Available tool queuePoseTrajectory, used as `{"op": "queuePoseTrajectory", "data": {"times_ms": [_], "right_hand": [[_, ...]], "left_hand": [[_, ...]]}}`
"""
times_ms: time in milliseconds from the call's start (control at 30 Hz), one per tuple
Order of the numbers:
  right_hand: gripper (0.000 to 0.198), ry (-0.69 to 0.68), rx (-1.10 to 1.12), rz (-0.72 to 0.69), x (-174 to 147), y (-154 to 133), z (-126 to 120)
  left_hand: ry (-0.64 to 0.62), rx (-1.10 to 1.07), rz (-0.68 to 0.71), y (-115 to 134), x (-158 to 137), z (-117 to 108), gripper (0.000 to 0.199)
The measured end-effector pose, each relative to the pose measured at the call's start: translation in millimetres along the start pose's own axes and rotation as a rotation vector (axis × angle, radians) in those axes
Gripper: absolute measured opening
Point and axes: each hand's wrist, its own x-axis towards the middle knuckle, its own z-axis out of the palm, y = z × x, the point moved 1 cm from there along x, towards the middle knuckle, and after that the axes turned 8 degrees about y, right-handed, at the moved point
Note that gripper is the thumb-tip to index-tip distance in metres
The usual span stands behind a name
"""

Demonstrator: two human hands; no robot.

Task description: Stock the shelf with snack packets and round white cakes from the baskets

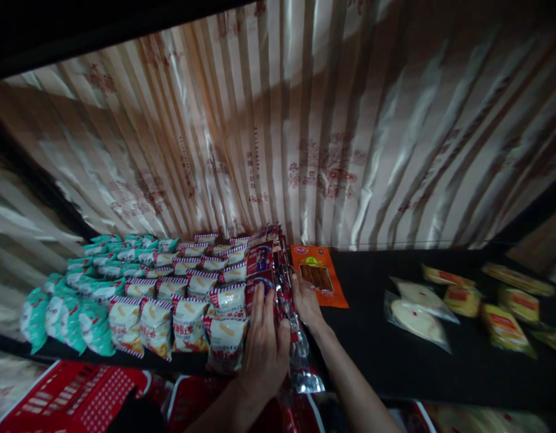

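My left hand [265, 343] lies with its fingers stretched out over the front of a row of dark red snack packets [261, 260] standing on the shelf. Against the right side of that row rests my right hand [306, 302], its fingers extended and partly hidden by the packets. The packets stand between my two palms, their silvery edges [307, 376] showing below my right hand. Small white snack bags with red and blue striped tops [190, 319] adjoin the row on the left. Just right of my right hand, an orange packet [329, 288] leans at the back.
Teal snack bags [94, 325] fill the shelf's left end. On the black shelf [359, 343] to the right lie flat clear-wrapped white rounds [417, 322] and several yellow packets [505, 328]. Red baskets [74, 397] stand below the front edge. A pleated patterned curtain [278, 132] hangs behind.
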Motion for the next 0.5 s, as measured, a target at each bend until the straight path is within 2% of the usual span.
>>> {"op": "queuePoseTrajectory", "data": {"times_ms": [100, 267, 500], "right_hand": [[0.074, -0.033, -0.006, -0.048, 1, 0, -2], [0.074, -0.042, 0.057, 0.037, 5, 4, -3], [0.072, -0.040, 0.082, 0.028, 3, 1, 2]], "left_hand": [[0.031, 0.002, -0.029, -4, 5, 6, 0.051], [0.042, 0.026, -0.016, -9, 6, 13, 0.053], [0.033, 0.084, 0.015, -14, 8, 20, 0.056]]}}
